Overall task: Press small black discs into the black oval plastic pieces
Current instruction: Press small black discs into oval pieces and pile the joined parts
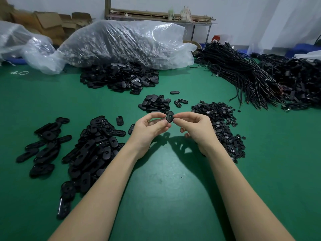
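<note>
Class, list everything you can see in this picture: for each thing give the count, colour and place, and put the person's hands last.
Oval piece: one, black, held up between both hands.
Oval piece piles: many, black, left, centre and far.
Small discs: heap, black, right of hands.
Cable bundles: many, black, far right.
Plastic bags: two, clear, far side.
Cardboard: brown, back left.
Table: one, green.
Left hand: fingers pinch the piece.
Right hand: fingers pinch the piece.
</note>
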